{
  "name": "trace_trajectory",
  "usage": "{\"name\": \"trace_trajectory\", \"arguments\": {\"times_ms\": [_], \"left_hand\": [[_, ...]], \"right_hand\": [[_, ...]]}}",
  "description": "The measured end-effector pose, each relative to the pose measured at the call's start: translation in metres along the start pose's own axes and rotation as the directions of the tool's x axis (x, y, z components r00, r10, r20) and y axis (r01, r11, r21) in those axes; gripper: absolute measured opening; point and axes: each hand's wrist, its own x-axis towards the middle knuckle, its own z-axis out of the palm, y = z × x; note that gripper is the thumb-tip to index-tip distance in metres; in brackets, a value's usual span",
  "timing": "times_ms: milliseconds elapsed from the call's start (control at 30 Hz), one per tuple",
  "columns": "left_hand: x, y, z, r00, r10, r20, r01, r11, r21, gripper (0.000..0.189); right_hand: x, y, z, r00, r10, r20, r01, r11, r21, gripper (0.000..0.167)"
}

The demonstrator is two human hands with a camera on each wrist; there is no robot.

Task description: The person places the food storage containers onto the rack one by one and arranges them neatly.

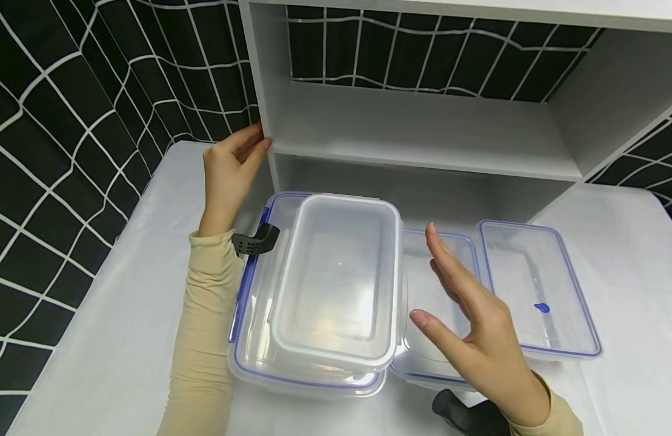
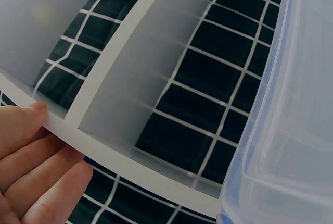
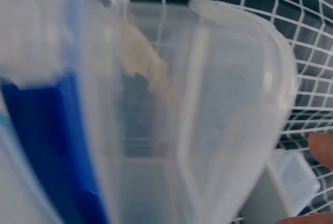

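Observation:
My left hand [image 1: 229, 175] pinches the front edge of the white shelf unit's left side panel [image 1: 263, 91], thumb on one face and fingers on the other; the left wrist view shows this grip on the panel too. Beside that forearm lies a large clear food container [image 1: 254, 327] with a blue rim and clip. On it rests a smaller translucent container [image 1: 336, 272] with a whitish rim. My right hand [image 1: 477, 327] hovers with fingers spread over a blue-rimmed clear container [image 1: 434, 363], holding nothing. In the right wrist view, only fingertips [image 3: 321, 148] show beside a blurred translucent container [image 3: 229, 88].
Farther right lies another clear blue-rimmed container [image 1: 510, 272] with a small blue tab [image 1: 542, 307]. The shelf unit's middle board [image 1: 423, 130] stands behind the containers. White cloth [image 1: 112, 339] covers the table, and dark white-lined grid fabric [image 1: 68, 151] hangs around it.

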Motion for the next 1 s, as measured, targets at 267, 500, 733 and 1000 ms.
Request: {"name": "trace_trajectory", "arguments": {"times_ms": [267,500,733,1000], "left_hand": [[0.001,0.002,0.002,0.999,-0.045,0.001,0.045,0.999,-0.021,0.026],[-0.002,0.004,0.001,0.997,-0.073,0.007,0.073,0.997,-0.037,0.027],[-0.002,0.004,0.002,0.997,-0.075,0.008,0.075,0.996,-0.041,0.027],[-0.003,0.005,0.001,0.997,-0.079,-0.003,0.079,0.997,-0.015,0.026]], "right_hand": [[-0.020,0.001,0.015,1.000,-0.005,0.027,0.006,0.999,-0.039,0.080],[-0.029,-0.005,0.027,0.991,0.092,0.094,-0.088,0.995,-0.042,0.106],[-0.033,-0.012,0.037,0.969,0.226,0.097,-0.220,0.973,-0.070,0.115],[-0.032,-0.011,0.049,0.949,0.308,0.060,-0.309,0.951,0.003,0.129]]}}
